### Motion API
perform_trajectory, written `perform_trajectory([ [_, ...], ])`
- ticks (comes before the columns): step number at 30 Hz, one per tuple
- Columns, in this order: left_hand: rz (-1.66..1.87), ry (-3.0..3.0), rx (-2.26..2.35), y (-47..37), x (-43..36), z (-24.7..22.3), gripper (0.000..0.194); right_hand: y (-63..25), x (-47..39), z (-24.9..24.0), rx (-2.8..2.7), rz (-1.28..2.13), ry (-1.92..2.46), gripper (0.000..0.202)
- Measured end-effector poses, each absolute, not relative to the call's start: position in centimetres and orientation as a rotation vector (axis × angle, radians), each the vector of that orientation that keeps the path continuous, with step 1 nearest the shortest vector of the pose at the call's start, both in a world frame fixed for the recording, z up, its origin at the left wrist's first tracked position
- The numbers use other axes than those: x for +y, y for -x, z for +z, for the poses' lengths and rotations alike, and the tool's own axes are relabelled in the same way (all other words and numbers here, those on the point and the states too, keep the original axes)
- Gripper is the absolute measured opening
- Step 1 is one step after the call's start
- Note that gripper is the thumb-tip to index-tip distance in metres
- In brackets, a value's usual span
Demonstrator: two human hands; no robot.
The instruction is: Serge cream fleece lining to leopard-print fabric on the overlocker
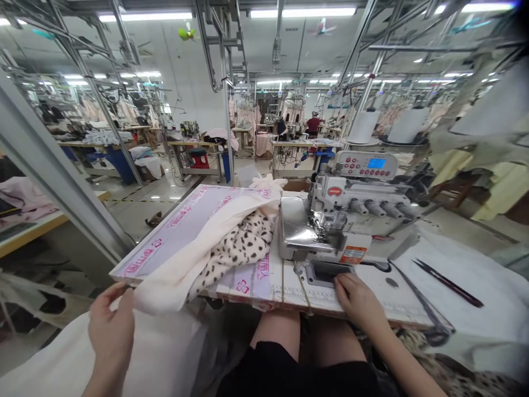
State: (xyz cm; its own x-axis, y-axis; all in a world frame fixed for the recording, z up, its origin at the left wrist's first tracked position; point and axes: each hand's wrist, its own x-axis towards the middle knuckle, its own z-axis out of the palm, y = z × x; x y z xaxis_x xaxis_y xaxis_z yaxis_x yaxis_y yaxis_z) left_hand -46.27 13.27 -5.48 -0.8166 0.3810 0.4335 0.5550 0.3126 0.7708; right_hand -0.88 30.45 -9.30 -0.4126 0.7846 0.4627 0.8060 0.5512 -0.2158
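Note:
My left hand (111,325) is at the near left corner of the board, its thumb and fingers apart, beside the end of a cream fabric piece (165,281). I cannot tell whether its fingertips touch the fabric. The cream piece lies bunched with a dark-spotted fleece fabric (242,242) on a board (182,220) covered in pink-printed film. My right hand (357,298) rests at the table front with curled fingers pressed together, at the dark recess (324,273) below the overlock sewing machine (351,204). Its fingertips are partly hidden.
Dark tweezers (448,284) and scissors (438,331) lie right of the machine. White fabric (161,347) hangs below my left hand. Thread cones (363,127) stand behind the machine. A metal post (53,160) rises at left. Farther back, a person in red (313,124) is among other worktables.

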Motion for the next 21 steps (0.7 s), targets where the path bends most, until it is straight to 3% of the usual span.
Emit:
perform_trajectory([
  [6,-1.295,1.564,-1.968,40.9,20.6,-0.8,0.04,1.0,30.4,-9.2,-2.262,-0.029,1.297,0.025],
  [13,-1.277,2.097,-2.264,39.2,27.2,1.8,0.031,0.8,30.5,-9.2,-2.234,-0.01,1.268,0.025],
  [18,-1.698,2.339,-2.374,40.9,22.7,6.8,0.033,2.8,28.6,-6.9,-2.188,0.023,0.982,0.02],
  [21,-1.913,2.418,-2.252,41.0,19.4,10.6,0.03,7.1,26.6,-2.4,-2.21,0.045,0.706,0.042],
])
